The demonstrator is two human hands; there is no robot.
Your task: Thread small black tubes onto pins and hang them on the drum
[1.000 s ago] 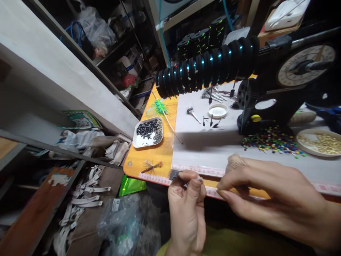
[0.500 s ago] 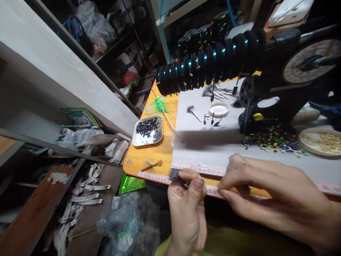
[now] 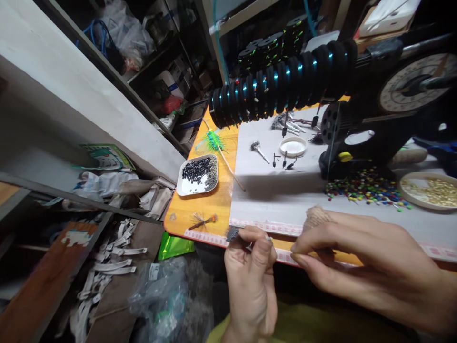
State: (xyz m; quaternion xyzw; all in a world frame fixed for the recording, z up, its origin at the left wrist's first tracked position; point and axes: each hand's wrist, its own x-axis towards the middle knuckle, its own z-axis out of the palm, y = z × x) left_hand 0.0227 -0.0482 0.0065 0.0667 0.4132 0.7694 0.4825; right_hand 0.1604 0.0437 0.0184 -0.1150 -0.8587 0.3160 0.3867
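Note:
My left hand (image 3: pixel 252 281) is closed at the table's front edge, pinching a small bundle with a speckled dark grey head (image 3: pixel 233 234). The head pokes out to the left of the fingers, and a pale tip shows by the thumb. Most of its stem is hidden in the grip. Just to the right, my right hand (image 3: pixel 364 262) has thumb and forefinger pressed together, a short gap from the left one. Whatever is in that pinch is too small to make out. Beige cloth (image 3: pixel 317 215) wraps one of its fingers. A similar grey-headed bundle with a white stem (image 3: pixel 260 151) lies on the board.
A black machine carries a ribbed roller (image 3: pixel 282 85) over the board (image 3: pixel 285 190). A white tray of black tubes (image 3: pixel 180 183) stands left; loose coloured beads (image 3: pixel 367 190) and a dish of gold pieces (image 3: pixel 410 202) lie right. A thin stick (image 3: pixel 232 171) crosses the board's left edge.

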